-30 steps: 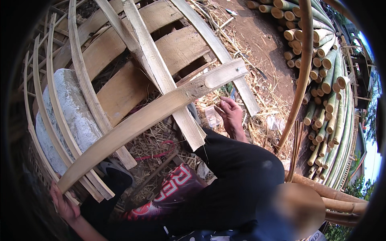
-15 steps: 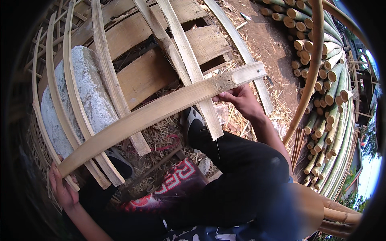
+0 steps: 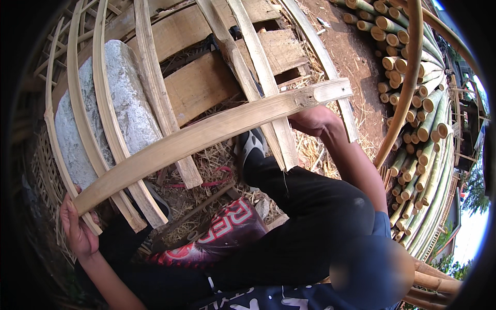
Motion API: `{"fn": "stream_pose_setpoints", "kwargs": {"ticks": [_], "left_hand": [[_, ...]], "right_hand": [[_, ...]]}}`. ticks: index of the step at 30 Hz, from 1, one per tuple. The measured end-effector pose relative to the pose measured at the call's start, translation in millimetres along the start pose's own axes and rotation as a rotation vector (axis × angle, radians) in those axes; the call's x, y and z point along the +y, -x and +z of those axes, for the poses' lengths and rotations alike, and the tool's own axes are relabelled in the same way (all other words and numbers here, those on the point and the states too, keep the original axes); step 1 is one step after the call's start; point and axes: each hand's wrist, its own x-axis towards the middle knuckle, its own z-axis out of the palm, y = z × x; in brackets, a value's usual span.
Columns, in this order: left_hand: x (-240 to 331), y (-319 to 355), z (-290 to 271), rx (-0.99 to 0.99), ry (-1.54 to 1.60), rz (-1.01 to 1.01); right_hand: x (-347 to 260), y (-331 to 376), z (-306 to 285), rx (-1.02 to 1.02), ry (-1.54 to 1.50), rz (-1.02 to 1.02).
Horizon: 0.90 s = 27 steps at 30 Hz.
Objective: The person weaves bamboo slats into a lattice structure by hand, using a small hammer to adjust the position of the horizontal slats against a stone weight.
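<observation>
A wide, flat bamboo strip (image 3: pixel 206 135) lies crosswise over the lower ends of several long bamboo slats (image 3: pixel 147 62), running from lower left to upper right. At its left end my left hand (image 3: pixel 80 227) is closed round the strip, beside the outermost thin slat (image 3: pixel 54 126). My right hand (image 3: pixel 312 120) reaches beneath the strip's right part, next to a pair of slats (image 3: pixel 281 142) that meet there. Its fingers are hidden behind the wood, so what they hold does not show.
A whitish stone block (image 3: pixel 121 93) and broad wooden boards (image 3: pixel 201 93) lie beneath the slats. Cut bamboo poles (image 3: pixel 429 103) are stacked at right, behind a curved pole (image 3: pixel 408 93). Straw (image 3: pixel 212 160) litters the ground near my shoe (image 3: pixel 253 147). A dark red printed sack (image 3: pixel 217 235) lies by my legs.
My right hand has slid further under the strip, its fingers passing out of sight. The slats and strip appear slightly further right and higher in view. My left hand keeps its grip.
</observation>
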Motion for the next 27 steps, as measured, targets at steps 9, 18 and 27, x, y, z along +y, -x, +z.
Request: {"fn": "stream_pose_setpoints", "kwargs": {"ticks": [9,18,27], "left_hand": [[2.1,2.0,2.5,0.041,-0.009,0.001],[3.9,-2.1,6.0,-0.090,-0.031,0.037],[3.6,-1.4,12.7,-0.045,-0.030,0.028]], "right_hand": [[-8.3,-4.8,-4.5,-0.117,-0.104,-0.061],[-26.2,-4.1,7.8,-0.064,-0.036,-0.015],[-36.6,23.4,14.2,0.029,0.115,-0.087]]}}
